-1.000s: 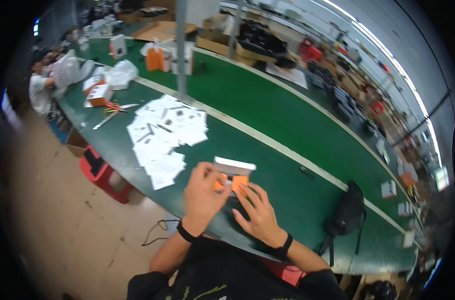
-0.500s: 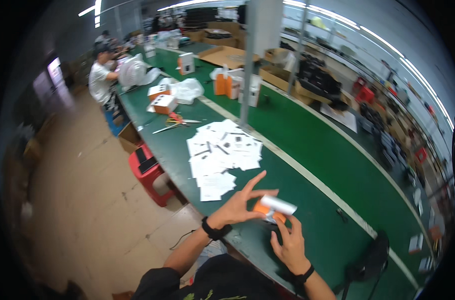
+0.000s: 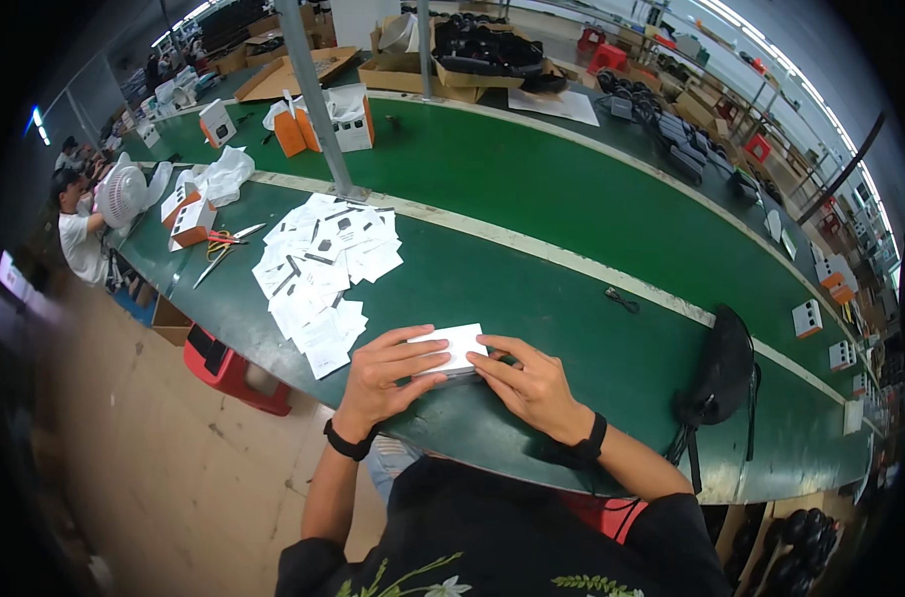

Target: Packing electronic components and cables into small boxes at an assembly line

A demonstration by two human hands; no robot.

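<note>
A small white box [image 3: 456, 343] sits at the near edge of the green worktable [image 3: 542, 298], its plain white face up. My left hand [image 3: 383, 376] grips its left side, fingers laid over the top and thumb at the near side. My right hand [image 3: 534, 386] holds the right side, its fingertips pressing on the upper corner and near edge. The underside of the box is hidden. Left of my hands spreads a loose pile of white printed leaflets [image 3: 338, 244].
Scissors [image 3: 216, 255] and orange-and-white boxes [image 3: 193, 221] lie farther left, near a plastic bag [image 3: 225, 174]. A metal post [image 3: 318, 99] rises beyond the leaflets. To the right are a black bag [image 3: 719, 368] and a short cable [image 3: 621, 299]. A co-worker [image 3: 78, 234] sits far left beside a fan.
The view has swung to the right. The box, tilted with orange showing and held in spread fingers before, is now level with its white face up, and both hands have closed around it.
</note>
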